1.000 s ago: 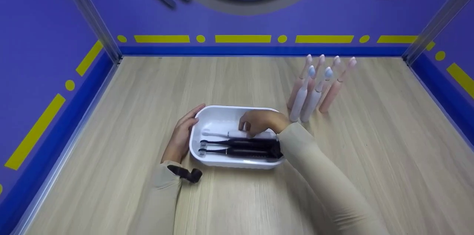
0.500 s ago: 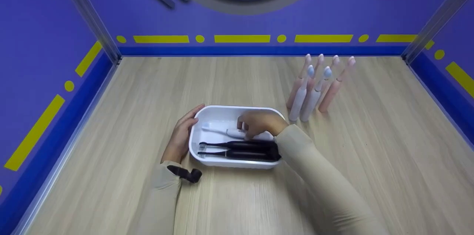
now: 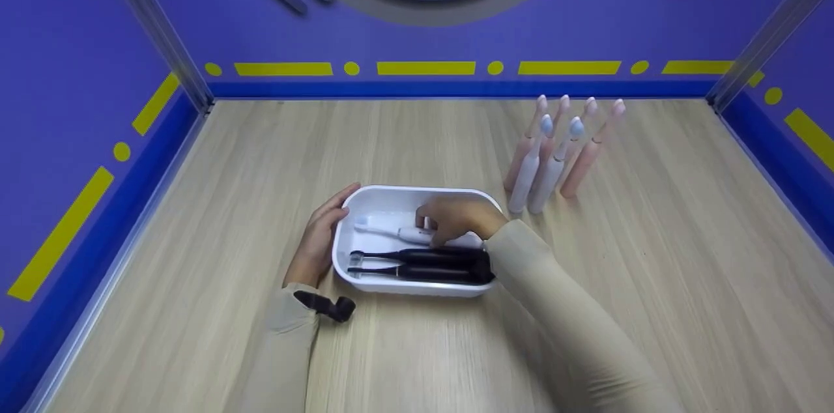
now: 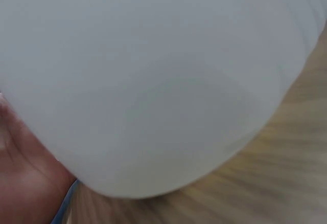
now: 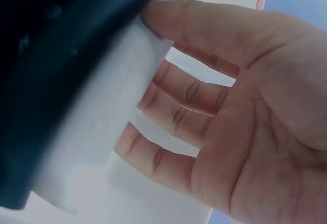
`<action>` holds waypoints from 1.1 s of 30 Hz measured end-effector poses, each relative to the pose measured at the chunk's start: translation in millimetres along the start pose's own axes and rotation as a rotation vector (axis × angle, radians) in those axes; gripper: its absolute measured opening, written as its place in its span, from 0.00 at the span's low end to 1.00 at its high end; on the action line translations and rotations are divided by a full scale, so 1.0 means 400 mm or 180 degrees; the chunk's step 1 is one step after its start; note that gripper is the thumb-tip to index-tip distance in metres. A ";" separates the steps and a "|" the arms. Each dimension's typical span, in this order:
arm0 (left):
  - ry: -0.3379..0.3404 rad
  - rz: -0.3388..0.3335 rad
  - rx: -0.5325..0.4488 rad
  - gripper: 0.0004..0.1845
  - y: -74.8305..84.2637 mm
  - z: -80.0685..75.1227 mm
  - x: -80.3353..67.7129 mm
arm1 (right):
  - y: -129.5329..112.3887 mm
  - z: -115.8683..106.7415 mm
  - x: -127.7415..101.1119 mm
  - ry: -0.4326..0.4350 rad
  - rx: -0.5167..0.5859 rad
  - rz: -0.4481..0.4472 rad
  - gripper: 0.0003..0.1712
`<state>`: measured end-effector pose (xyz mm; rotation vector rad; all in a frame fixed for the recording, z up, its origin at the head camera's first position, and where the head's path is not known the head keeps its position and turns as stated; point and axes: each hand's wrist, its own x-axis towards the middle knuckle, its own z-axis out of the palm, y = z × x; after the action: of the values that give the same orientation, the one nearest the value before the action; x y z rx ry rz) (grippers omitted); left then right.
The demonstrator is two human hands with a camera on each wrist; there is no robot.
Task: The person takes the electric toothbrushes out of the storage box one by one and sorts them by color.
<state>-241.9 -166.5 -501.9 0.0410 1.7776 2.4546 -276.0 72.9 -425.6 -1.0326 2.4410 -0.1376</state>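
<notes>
A white electric toothbrush (image 3: 410, 235) lies along the inside of a white plastic bin (image 3: 384, 204). My right hand (image 3: 456, 217) reaches into the bin and pinches its handle; in the right wrist view the thumb and curled fingers are on the white handle (image 5: 112, 86). Nearer me in the bin lie two black electric toothbrushes, one (image 3: 417, 255) behind the other (image 3: 423, 271). My left hand (image 3: 319, 237) holds the bin's left end, thumb at the rim and fingers along the outside of the far corner. The bin's outer wall (image 4: 163, 81) fills most of the left wrist view.
To the right behind the bin several electric toothbrushes stand upright close together, white ones (image 3: 525, 182) in front and pink ones (image 3: 582, 169) behind. Blue-purple panels (image 3: 417, 42) border the wooden table (image 3: 280, 146) at the back and sides.
The white toothbrush has shifted slightly away from me in the bin with my right hand on it, widening the gap to the black ones. The left hand keeps its place.
</notes>
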 end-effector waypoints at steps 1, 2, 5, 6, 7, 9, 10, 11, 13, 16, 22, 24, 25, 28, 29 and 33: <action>0.0001 0.0002 0.0007 0.28 0.000 0.000 0.000 | 0.000 0.000 0.000 0.0002 0.0004 -0.0015 0.17; 0.0003 0.0001 0.0006 0.28 0.000 0.001 -0.001 | 0.001 0.000 -0.001 0.0005 0.0007 -0.0030 0.17; 0.0014 0.0001 0.0017 0.28 0.000 0.002 -0.001 | 0.002 0.000 -0.003 0.0005 0.0060 -0.0048 0.17; 0.0011 0.0002 0.0013 0.28 0.000 0.002 -0.001 | 0.003 0.000 -0.004 0.0006 0.0087 -0.0051 0.17; 0.0013 0.0002 0.0021 0.28 0.000 0.003 -0.001 | 0.003 -0.001 -0.005 0.0012 0.0117 -0.0054 0.17; 0.0005 0.0001 0.0037 0.28 0.001 0.003 -0.001 | 0.004 -0.002 -0.006 0.0030 0.0186 -0.0045 0.17; 0.0002 -0.0005 0.0023 0.28 0.001 0.004 -0.001 | 0.005 -0.003 -0.007 0.0044 0.0223 -0.0032 0.18; -0.0004 -0.0012 0.0011 0.28 0.002 0.004 -0.001 | 0.006 -0.003 -0.008 0.0062 0.0259 -0.0025 0.18; -0.0017 -0.0012 0.0007 0.28 0.003 0.004 -0.002 | 0.006 -0.005 -0.008 0.0098 0.0313 -0.0012 0.19; -0.0053 -0.0004 -0.0025 0.28 0.003 0.003 -0.001 | 0.006 -0.009 -0.010 0.0135 0.0344 0.0017 0.20; -0.0069 0.0024 -0.0016 0.28 0.003 -0.001 0.000 | -0.001 -0.015 -0.015 0.0189 0.0339 0.0028 0.19; -0.0058 0.0027 -0.0015 0.28 0.002 -0.001 0.000 | -0.004 -0.017 -0.016 0.0182 0.0347 0.0027 0.19; -0.0056 0.0035 -0.0016 0.28 0.001 -0.001 0.001 | -0.005 -0.018 -0.017 0.0178 0.0347 0.0013 0.18; -0.0044 0.0043 -0.0016 0.28 0.000 -0.001 0.001 | -0.008 -0.023 -0.021 0.0177 0.0400 -0.0009 0.18; -0.0044 0.0045 -0.0006 0.28 0.001 0.000 0.001 | -0.009 -0.025 -0.022 0.0187 0.0414 -0.0026 0.18; -0.0017 0.0021 -0.0006 0.28 0.000 -0.001 0.001 | -0.012 -0.035 -0.029 0.0191 0.0487 -0.0042 0.18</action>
<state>-242.2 -166.9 -502.0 0.0532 1.7757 2.4584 -272.5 76.5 -407.5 -0.9901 2.4339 -0.3588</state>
